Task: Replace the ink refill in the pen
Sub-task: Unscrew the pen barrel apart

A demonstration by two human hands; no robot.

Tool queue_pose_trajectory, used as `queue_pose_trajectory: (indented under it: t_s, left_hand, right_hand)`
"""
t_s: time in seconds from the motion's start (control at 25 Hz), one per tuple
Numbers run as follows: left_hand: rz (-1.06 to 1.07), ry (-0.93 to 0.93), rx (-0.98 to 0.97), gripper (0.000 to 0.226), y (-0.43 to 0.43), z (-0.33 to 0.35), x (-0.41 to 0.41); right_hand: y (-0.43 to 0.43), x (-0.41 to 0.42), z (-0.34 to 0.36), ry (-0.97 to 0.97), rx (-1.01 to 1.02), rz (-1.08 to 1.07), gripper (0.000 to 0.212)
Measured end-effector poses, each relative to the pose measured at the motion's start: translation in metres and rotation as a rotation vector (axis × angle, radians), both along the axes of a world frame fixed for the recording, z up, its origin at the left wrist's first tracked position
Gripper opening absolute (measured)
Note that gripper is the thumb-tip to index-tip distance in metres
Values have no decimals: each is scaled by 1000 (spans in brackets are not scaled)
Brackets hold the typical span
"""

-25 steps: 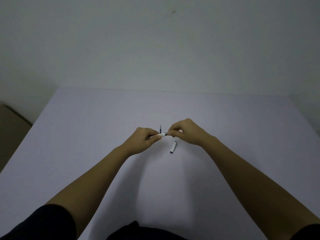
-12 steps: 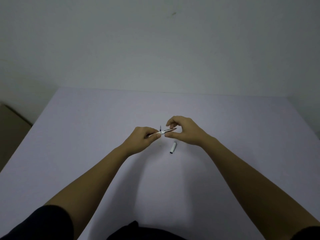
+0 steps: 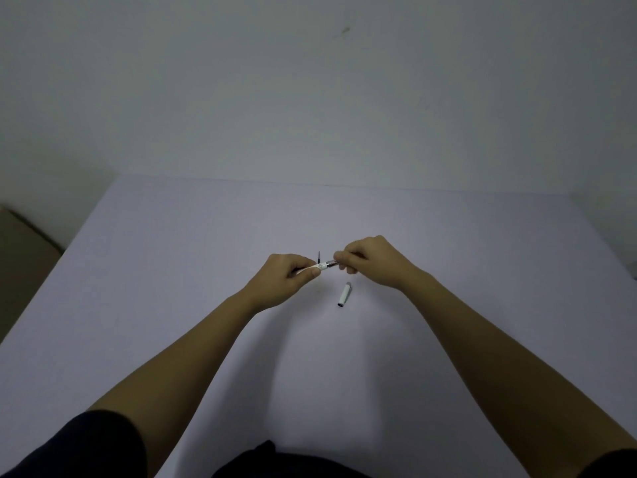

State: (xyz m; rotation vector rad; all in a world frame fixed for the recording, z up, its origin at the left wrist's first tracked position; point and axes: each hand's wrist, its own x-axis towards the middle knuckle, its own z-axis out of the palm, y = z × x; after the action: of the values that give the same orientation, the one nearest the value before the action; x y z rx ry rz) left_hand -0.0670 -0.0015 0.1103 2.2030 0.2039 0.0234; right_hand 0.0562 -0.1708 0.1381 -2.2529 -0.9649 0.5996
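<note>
Above the middle of the table my left hand [image 3: 287,276] is closed around a white pen barrel [image 3: 319,268] that points right. My right hand [image 3: 370,262] pinches the pen's dark metallic front section [image 3: 331,262] at the barrel's open end. A thin dark refill [image 3: 319,257] lies on the table just behind the pen, mostly hidden by my left fingers. A white pen cap [image 3: 344,294] with a dark end lies on the table below my right hand, touched by neither hand.
The pale table [image 3: 172,270] ends at a grey wall behind. Its left edge drops to a darker floor [image 3: 20,257] area. My dark sleeves show at the bottom corners.
My right hand's fingers had spread open around the pen's tip half a second ago; now they have closed on the front section again. The left hand and the cap stay put.
</note>
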Motion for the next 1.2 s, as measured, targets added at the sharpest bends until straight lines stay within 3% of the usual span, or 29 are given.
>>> queue_pose_trajectory:
  t_s: [0.12,0.28,0.44,0.56,0.76,0.88,1.08,1.2]
  left_hand:
    - [8,-5,-18,19,0,0,-2]
    - [8,-31,-30,25,0,1,-2]
    - [19,-34,-38,31,-1,2,-1]
    - [43,-49,-70,33,-1,2,-1]
    - [32,-58,-66,35,0,4,0]
    - [41,-52,-76,35,0,4,1]
    - [35,-60,-72,36,0,4,0]
    - [32,-44,-82,33,0,2,-1]
  right_hand:
    - [0,-3,1,41,86,-10,6]
    - [1,-5,1,115,158,-104,20]
    - [1,-6,1,191,221,-152,4]
    - [2,-7,1,307,332,-154,19]
    - [3,-5,4,174,168,-187,17]
    - [3,-4,5,222,217,-174,6]
    - [4,-4,2,253,224,-238,18]
    - [3,-2,0,267,233,-243,11]
